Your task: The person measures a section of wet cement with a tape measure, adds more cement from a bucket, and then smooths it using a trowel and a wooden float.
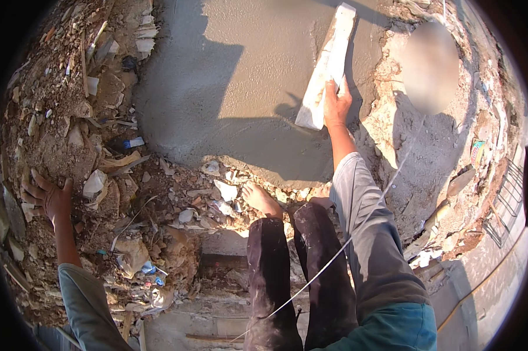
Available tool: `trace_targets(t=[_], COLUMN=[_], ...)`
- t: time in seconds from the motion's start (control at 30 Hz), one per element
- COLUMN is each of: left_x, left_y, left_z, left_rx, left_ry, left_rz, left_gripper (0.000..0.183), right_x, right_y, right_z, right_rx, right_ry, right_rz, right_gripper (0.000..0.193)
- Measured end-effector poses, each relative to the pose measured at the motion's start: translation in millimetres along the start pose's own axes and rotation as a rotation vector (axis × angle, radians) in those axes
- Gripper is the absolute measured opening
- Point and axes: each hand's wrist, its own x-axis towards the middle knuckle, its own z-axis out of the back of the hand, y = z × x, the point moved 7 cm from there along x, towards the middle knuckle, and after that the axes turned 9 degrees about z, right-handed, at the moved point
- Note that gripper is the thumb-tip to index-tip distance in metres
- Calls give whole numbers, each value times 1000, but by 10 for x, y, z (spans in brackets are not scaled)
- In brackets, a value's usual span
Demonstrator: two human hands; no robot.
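Observation:
My right hand (337,105) is closed around the lower part of a whitish, cement-smeared board (328,67). The board slants over a slab of smooth wet concrete (264,70), its far end tipped to the right. Whether it rests on the surface or hovers just above, I cannot tell. Out to the left, my left hand (47,198) lies with spread fingers against the heap of earth and rubble (71,140), and nothing shows in its grasp.
My bare foot (262,199) stands among broken stones at the slab's near edge. A thin pale string (334,257) runs diagonally across my legs and right arm. Rough masonry (387,126) borders the slab on the right, with a steel bar frame (504,199) farther out.

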Motion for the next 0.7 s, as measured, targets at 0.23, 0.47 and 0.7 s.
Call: trace_targets(t=[0.23, 0.47, 0.7], left_x=[-10, -34, -80], left_y=[-82, -90, 18], left_z=[103, 134, 73], left_rx=[-65, -145, -190], left_ry=[-3, -19, -95], left_rz=[-39, -80, -70], left_gripper=[113, 112, 109], right_x=[-384, -1398, -2318], right_y=[-56, -244, -467], right_z=[-1035, -1829, -1589], right_rx=[-201, -337, -594], right_ry=[341, 788, 1296], right_rz=[-5, 347, 207], right_gripper=[61, 65, 65])
